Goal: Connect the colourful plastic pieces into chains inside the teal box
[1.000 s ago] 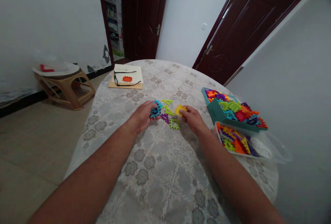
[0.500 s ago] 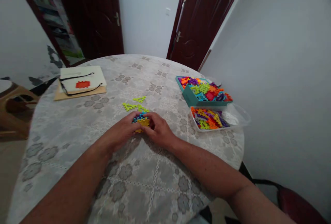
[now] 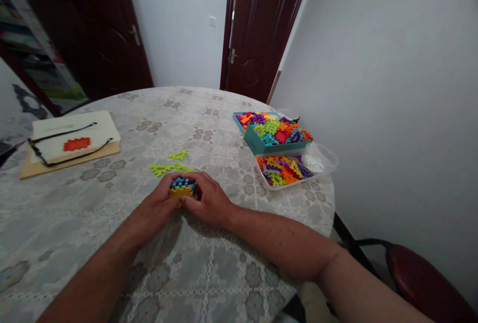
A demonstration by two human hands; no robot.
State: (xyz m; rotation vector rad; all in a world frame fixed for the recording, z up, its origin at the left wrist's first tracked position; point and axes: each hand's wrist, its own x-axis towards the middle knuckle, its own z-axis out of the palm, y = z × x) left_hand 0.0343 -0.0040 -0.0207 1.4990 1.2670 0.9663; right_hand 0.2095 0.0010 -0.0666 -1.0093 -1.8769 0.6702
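Between my two hands sits a small block of interlocking plastic pieces (image 3: 181,191), yellow toward me and blue on top. My left hand (image 3: 161,200) is closed on its left side. The fingers and thumb of my right hand (image 3: 209,198) wrap round its right side, the thumb at the yellow face. Part of the block is hidden by the fingers. Just beyond my hands several lime-green triangular pieces (image 3: 178,155) lie flat on the patterned tablecloth (image 3: 209,273).
At the right stand a teal box (image 3: 257,143) heaped with coloured pieces and a clear plastic tub (image 3: 269,184) holding more. On the left, eyeglasses (image 3: 72,163) and a red-orange piece (image 3: 76,144) rest on papers (image 3: 106,121). A dark red chair (image 3: 421,278) stands at the lower right.
The view has swung to the right, so everything sits further left. Both hands still hold the block, which has tilted slightly and shows more of its blue top.
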